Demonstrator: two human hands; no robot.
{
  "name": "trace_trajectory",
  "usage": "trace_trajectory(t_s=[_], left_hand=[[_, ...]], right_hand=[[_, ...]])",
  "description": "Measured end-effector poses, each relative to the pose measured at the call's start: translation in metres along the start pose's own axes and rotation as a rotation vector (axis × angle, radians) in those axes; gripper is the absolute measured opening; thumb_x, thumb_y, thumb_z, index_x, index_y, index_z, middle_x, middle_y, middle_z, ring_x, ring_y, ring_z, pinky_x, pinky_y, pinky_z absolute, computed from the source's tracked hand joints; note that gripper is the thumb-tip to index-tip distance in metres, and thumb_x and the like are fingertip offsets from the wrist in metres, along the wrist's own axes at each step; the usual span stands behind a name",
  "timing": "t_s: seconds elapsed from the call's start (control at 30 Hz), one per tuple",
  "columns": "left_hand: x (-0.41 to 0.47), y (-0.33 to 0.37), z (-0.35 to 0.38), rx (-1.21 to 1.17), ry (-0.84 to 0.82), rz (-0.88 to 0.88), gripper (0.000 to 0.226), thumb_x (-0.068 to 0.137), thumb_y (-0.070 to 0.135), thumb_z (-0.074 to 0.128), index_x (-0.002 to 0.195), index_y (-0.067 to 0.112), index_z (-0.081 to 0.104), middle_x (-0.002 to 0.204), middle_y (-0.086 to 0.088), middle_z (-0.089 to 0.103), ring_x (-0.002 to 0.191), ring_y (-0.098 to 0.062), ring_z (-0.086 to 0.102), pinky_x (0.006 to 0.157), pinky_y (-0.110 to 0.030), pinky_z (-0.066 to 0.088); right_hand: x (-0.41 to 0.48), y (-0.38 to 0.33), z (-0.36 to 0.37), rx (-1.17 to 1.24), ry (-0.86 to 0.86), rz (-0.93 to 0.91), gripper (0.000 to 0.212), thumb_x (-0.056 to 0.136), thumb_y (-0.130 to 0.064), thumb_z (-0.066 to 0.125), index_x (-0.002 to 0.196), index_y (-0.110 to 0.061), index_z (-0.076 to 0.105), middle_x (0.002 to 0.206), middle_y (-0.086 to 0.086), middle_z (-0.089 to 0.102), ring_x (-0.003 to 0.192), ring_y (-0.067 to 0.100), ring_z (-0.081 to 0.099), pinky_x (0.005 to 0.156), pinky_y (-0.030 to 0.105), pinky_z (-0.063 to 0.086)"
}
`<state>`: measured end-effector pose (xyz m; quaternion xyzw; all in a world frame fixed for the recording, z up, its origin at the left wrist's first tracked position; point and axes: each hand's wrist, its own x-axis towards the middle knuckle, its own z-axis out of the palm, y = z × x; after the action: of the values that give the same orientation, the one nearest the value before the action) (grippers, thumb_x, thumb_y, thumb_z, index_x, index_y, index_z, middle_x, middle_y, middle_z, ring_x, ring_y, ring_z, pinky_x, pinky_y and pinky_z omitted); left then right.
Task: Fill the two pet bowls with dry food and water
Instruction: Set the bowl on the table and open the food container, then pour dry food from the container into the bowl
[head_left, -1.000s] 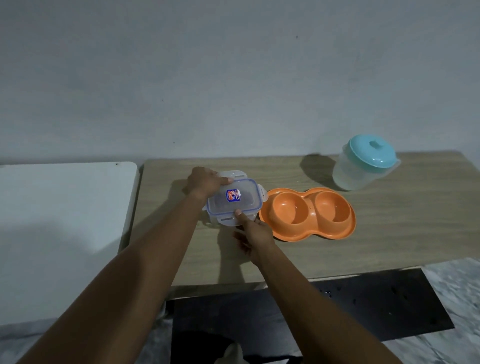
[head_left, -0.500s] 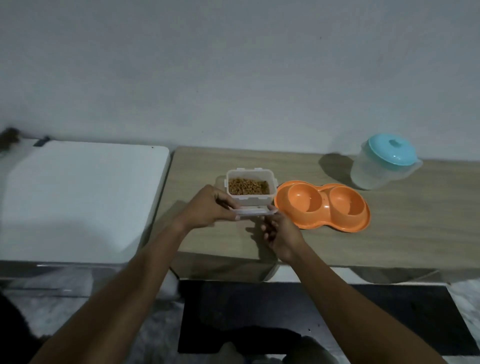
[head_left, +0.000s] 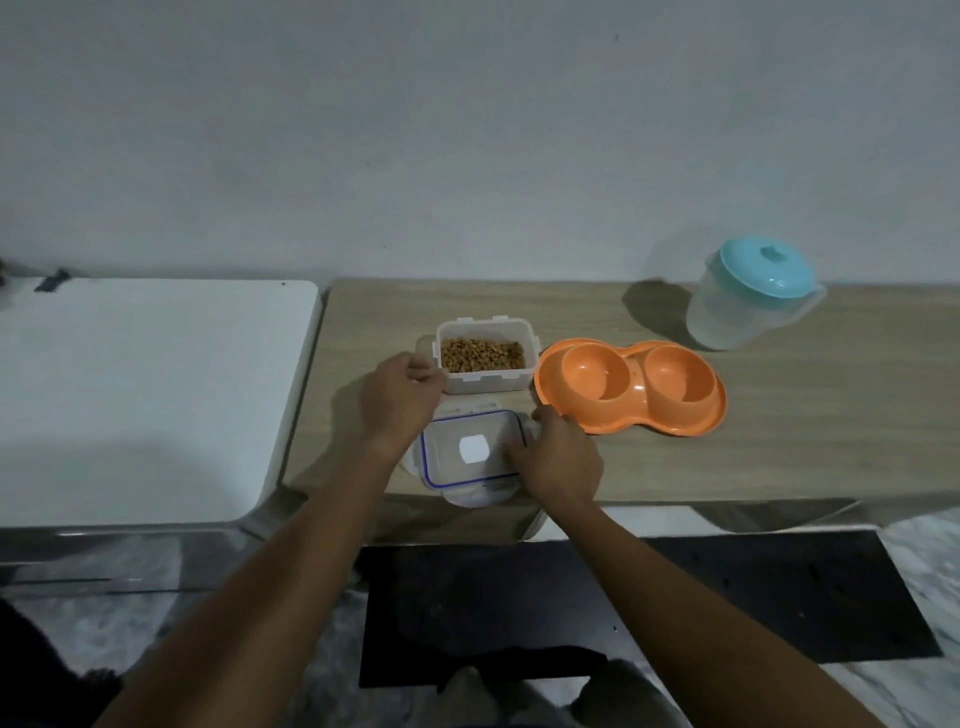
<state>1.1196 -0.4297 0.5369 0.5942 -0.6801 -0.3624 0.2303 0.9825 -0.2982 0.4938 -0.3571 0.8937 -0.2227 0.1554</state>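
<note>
**Dim and soft**

Low, cool light. The translucent plastic pitcher with a turquoise lid (head_left: 748, 306) throws a soft shadow leftward over the light wooden table (head_left: 810, 426), so light comes from the right. Detail is grainy; table edges bow.

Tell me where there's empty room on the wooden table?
Bare tabletop lies right of the orange double bowl, in front of the pitcher, and behind the food container. Crowded: the near edge, around lid, left hand, right hand.

A home, judging by pet bowls (head_left: 630, 387), kibble tub (head_left: 483, 382) and wooden table (head_left: 779, 415).
</note>
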Motion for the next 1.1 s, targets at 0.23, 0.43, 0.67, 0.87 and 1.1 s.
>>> trace_trajectory(t_s=[0.23,0.43,0.67,0.87,1.1], left_hand=[[0.028,0.018,0.028,-0.373,-0.149,-0.304,0.032,0.084,0.015,0.061,0.115,0.016,0.07,0.101,-0.007,0.074,0.086,-0.022,0.072,0.084,-0.038,0.059],[0.026,0.037,0.029,-0.561,-0.055,-0.35,0.026,0.079,0.0,0.062,0.097,0.015,0.073,0.082,-0.006,0.073,0.066,-0.023,0.072,0.066,-0.03,0.061],[0.015,0.079,0.033,-0.736,-0.177,-0.271,0.023,0.082,0.0,0.063,0.104,0.003,0.072,0.093,-0.014,0.072,0.063,-0.027,0.07,0.063,-0.029,0.061],[-0.002,0.112,0.048,-0.749,-0.267,-0.211,0.016,0.083,0.0,0.063,0.092,0.008,0.074,0.066,-0.003,0.074,0.065,-0.029,0.07,0.071,-0.033,0.062],[-0.002,0.101,0.084,-0.222,-0.469,0.07,0.066,0.083,0.041,0.055,0.146,0.028,0.04,0.144,-0.003,0.049,0.124,-0.025,0.053,0.085,-0.031,0.041]], right_hand=[[-0.001,0.007,-0.006,-0.026,0.031,0.005,0.049,0.091,-0.056,0.063,0.128,-0.025,0.056,0.131,0.004,0.048,0.103,0.03,0.065,0.076,0.039,0.05],[0.029,0.008,-0.048,0.343,0.1,0.012,0.041,0.094,-0.049,0.062,0.126,-0.024,0.063,0.124,0.005,0.062,0.106,0.021,0.063,0.082,0.037,0.051],[0.058,0.007,-0.1,1.019,-0.241,0.264,0.05,0.096,-0.056,0.058,0.136,-0.027,0.055,0.136,0.003,0.06,0.109,0.028,0.068,0.09,0.043,0.058],[0.07,0.023,-0.136,1.253,-0.303,0.3,0.038,0.101,-0.036,0.057,0.132,-0.013,0.056,0.124,0.019,0.067,0.09,0.031,0.074,0.079,0.043,0.064],[0.085,0.066,-0.164,1.299,-0.165,0.292,0.026,0.098,-0.018,0.063,0.124,-0.011,0.064,0.118,0.017,0.073,0.102,0.034,0.074,0.083,0.039,0.064]])
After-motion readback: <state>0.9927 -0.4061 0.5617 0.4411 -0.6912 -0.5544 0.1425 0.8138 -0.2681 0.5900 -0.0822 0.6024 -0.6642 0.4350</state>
